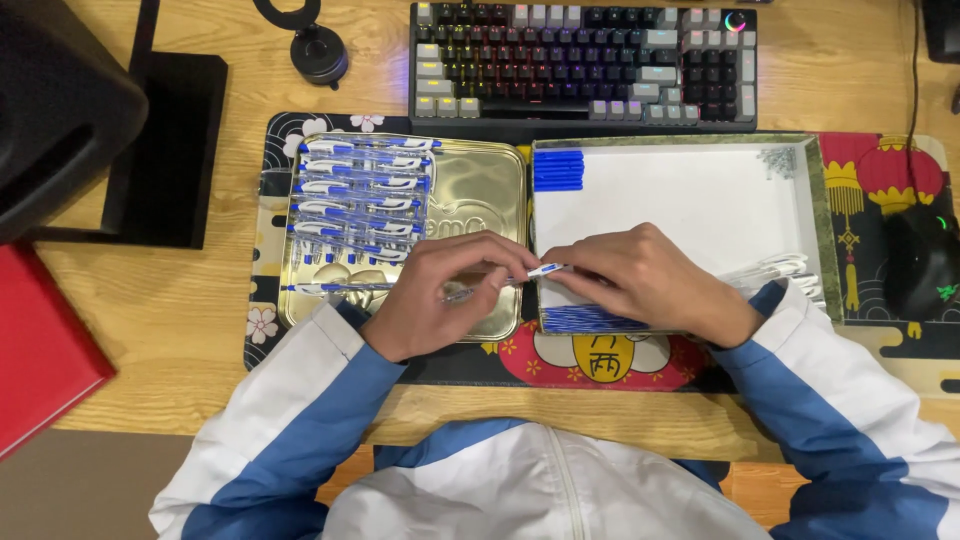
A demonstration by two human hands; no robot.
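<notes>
From the head view, both hands met over the seam between the gold tin lid [470, 200] and the white box [700, 200]: the left hand [435, 295] pinched a clear pen barrel [470, 292], the right hand [645, 280] gripped its blue-and-white cap [545, 270], seemingly fitting them together. Finished pens [360, 200] lay left in the lid; blue caps [558, 170] sat in the box's far corner, leaving open floor.

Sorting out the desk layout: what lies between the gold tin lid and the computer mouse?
In the head view, the white box lies between the gold tin lid and the mouse.
</notes>
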